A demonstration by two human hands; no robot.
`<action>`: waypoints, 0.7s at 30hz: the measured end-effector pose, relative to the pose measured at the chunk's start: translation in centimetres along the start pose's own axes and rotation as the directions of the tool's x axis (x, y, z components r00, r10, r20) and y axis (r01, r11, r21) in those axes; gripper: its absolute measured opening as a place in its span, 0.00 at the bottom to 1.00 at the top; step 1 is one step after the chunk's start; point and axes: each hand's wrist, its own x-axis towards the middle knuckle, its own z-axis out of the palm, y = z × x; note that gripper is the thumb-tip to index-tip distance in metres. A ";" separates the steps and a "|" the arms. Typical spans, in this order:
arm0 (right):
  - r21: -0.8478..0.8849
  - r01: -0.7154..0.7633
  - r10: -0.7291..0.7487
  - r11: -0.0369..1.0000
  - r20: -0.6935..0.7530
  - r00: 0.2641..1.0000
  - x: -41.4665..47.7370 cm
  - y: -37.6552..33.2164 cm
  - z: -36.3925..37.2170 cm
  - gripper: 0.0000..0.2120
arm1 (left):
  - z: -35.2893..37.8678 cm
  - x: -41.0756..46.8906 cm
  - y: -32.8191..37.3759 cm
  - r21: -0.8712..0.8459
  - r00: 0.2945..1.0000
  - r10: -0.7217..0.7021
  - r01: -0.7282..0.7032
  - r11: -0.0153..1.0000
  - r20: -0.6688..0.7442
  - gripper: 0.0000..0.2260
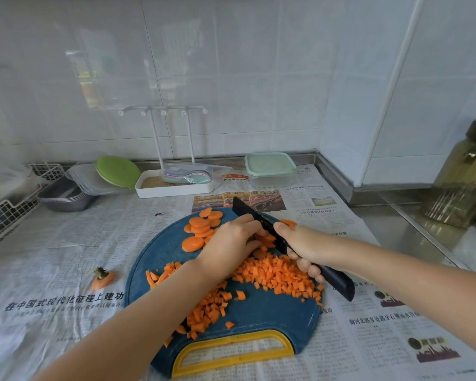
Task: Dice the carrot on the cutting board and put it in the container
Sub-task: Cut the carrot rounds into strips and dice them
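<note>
Fingers of left hand (231, 243) curled, seemingly pinning carrot slices (267, 239) just left of knife blade (245, 211); right hand (300, 247) clamped round handle (338, 281).

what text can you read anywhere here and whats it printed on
"在中国式现代化征程上建功": bold headline on the newspaper, left of the cutting board.
Other newspaper headlines and body text: too small or blurred to read.
Knife, container, jar: no legible text.

single head view, looking forward-down, close over cutting board (272, 306).
</note>
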 end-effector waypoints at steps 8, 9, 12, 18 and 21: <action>0.209 0.023 -0.055 0.978 0.147 0.988 -1.4 0.5 -3.0 0.28 | -0.3 0.6 0.3 -0.027 1.000 0.003 -0.003 1.000 -0.021 0.05; 0.221 0.034 -0.067 0.975 0.142 0.988 -1.6 0.6 -3.4 0.28 | -0.2 0.6 0.3 -0.018 0.999 0.007 -0.008 1.000 -0.034 0.04; 0.221 0.055 -0.087 0.974 0.140 0.986 -2.1 0.5 -4.0 0.28 | 0.0 0.5 0.2 -0.004 0.998 0.022 -0.022 1.000 -0.058 0.04; 0.136 0.047 -0.068 0.990 0.156 0.985 -2.5 0.2 -3.4 0.28 | 0.1 0.4 0.1 0.006 0.998 0.037 -0.036 0.999 -0.057 0.03; 0.148 0.031 -0.056 0.989 0.167 0.984 -2.6 0.1 -3.1 0.29 | 0.1 0.5 0.0 0.000 0.998 0.033 -0.034 0.999 -0.053 0.03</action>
